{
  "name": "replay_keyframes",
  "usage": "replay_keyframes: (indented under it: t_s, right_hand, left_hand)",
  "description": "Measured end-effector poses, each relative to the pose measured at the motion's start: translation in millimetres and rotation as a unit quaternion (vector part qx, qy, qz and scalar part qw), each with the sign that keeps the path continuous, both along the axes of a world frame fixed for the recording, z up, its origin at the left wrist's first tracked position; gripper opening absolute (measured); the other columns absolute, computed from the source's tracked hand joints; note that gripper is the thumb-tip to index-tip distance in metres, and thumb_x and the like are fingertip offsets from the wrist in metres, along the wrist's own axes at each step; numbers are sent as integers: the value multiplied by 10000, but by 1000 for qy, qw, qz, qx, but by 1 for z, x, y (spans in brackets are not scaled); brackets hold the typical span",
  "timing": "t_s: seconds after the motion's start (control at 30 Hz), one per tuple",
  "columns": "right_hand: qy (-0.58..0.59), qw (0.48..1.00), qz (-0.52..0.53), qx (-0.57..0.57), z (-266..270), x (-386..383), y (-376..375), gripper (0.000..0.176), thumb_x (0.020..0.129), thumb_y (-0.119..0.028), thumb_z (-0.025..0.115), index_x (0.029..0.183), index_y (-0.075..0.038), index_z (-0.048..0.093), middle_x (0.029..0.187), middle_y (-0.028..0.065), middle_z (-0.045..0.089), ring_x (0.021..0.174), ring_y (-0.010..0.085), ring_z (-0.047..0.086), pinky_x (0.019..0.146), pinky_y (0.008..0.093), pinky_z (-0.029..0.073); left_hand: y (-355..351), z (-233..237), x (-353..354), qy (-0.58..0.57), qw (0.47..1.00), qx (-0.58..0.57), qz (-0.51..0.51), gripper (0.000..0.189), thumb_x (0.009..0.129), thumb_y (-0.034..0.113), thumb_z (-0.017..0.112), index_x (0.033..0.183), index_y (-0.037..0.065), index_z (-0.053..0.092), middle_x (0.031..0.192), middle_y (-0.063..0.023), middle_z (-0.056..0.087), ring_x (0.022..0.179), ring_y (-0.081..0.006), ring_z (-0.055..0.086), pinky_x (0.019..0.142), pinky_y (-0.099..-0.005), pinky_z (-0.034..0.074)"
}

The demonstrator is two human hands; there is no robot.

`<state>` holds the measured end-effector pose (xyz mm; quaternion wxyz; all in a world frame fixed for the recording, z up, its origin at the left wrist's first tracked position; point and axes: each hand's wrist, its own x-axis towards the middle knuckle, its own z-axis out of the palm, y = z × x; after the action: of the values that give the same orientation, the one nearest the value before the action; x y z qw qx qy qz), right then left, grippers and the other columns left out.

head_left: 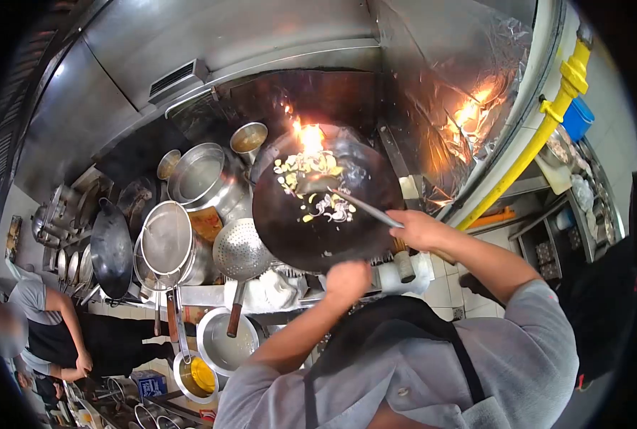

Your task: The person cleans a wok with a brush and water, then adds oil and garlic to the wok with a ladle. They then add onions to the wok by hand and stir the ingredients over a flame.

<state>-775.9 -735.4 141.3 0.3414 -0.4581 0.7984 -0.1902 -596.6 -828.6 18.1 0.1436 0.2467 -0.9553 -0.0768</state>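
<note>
At the far left, a co-worker (pixel 46 322) in an apron stands well away from you. Next to them a spare wok (pixel 111 247) leans on its edge, and a mesh strainer (pixel 167 239) sits over a pot with its handle pointing back at you. Behind the strainer is a big steel pot (pixel 200 175). A perforated scoop (pixel 239 250) rests just left of your wok, its wooden handle hanging over the bench (pixel 207 294). Below the bench edge, a bowl (pixel 197 375) holds yellow liquid.

Your left hand (pixel 347 280) is a closed fist at the near rim of the wok (pixel 325 214). The grip is clamped there, though the handle itself is hidden under your fingers. The wok is tipped away from you, probably so the food (pixel 307 175) slides toward the flame (pixel 310 137) licking over its far edge. A small pot (pixel 249 139) stands close to that far edge, on the left.

Your right hand (pixel 420 230) is wrapped tight around the ladle (pixel 368 209). Its long shaft lets the working end reach the food while your fingers stay out past the rim.

To your right, the foil (pixel 468 86) on the wall mirrors the fire. A yellow pipe (pixel 547 129) runs up past it, with a blue tub (pixel 580 118) beyond. Nothing lies between your hands and the wok.
</note>
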Motion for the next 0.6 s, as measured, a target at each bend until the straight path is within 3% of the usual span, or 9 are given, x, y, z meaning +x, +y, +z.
replay_keyframes:
  t_s: [0.1,0.17,0.2,0.23,0.27,0.3,0.33,0.43,0.6]
  right_hand:
    - [35,992,104,-65,4,-9,37,405,864,-187,539,1258,-102,496,893,201,632,533,261,621,493,400,499]
    - [-25,989,28,144,72,8,47,395,846,-198,547,1233,-125,525,900,186,641,616,282,641,573,413,515]
    - [-14,990,28,139,62,-6,38,395,846,-198,547,1233,-125,525,900,186,641,616,282,641,573,413,515]
    - [52,993,94,57,33,-23,31,387,834,-204,554,1215,-131,535,904,184,642,684,294,645,636,423,515]
    - [108,981,157,-18,11,-27,33,380,823,-211,560,1196,-138,545,909,182,643,752,307,650,698,432,515]
    - [66,986,86,125,39,-7,11,476,836,-224,544,1303,-158,483,1002,191,640,968,347,610,848,435,475]
    - [158,978,136,-8,-25,-29,-2,485,841,-240,553,1313,-160,471,1037,206,631,966,373,603,846,445,476]
    - [207,975,75,-30,-45,-23,-30,471,857,-259,554,1294,-101,478,1063,208,621,976,395,587,850,461,470]
    - [187,973,50,-123,-1,-39,-16,468,865,-248,556,1285,-54,491,1127,225,594,1051,379,564,924,431,441]
  left_hand:
    - [-59,-12,-19,-45,997,52,41,336,853,296,493,695,69,683,637,-154,647,577,-335,646,563,-443,529]
    - [-62,-4,-20,-72,993,79,42,347,856,302,484,713,55,682,674,-170,653,629,-346,651,619,-444,531]
    - [-57,16,-19,-76,993,77,39,356,858,305,481,716,47,681,693,-181,655,654,-351,652,646,-445,530]
    - [-48,56,-15,-92,990,109,9,356,854,309,487,707,51,683,734,-201,656,712,-353,656,692,-448,526]
    - [-49,50,-16,-98,989,115,9,356,854,309,487,707,51,683,734,-201,656,712,-353,656,692,-448,526]
    - [-50,37,-21,-74,992,96,29,352,852,305,496,689,53,678,709,-195,652,682,-349,656,663,-446,529]
    - [-51,20,-28,-43,995,73,50,349,850,302,505,671,54,672,684,-189,647,653,-346,655,635,-444,532]
    - [-23,-30,-23,48,998,21,46,332,845,277,528,618,64,646,604,-169,629,529,-327,635,512,-438,521]
    - [2,4,11,-2,1000,27,5,304,831,272,536,643,66,658,605,-156,636,524,-308,640,519,-425,529]
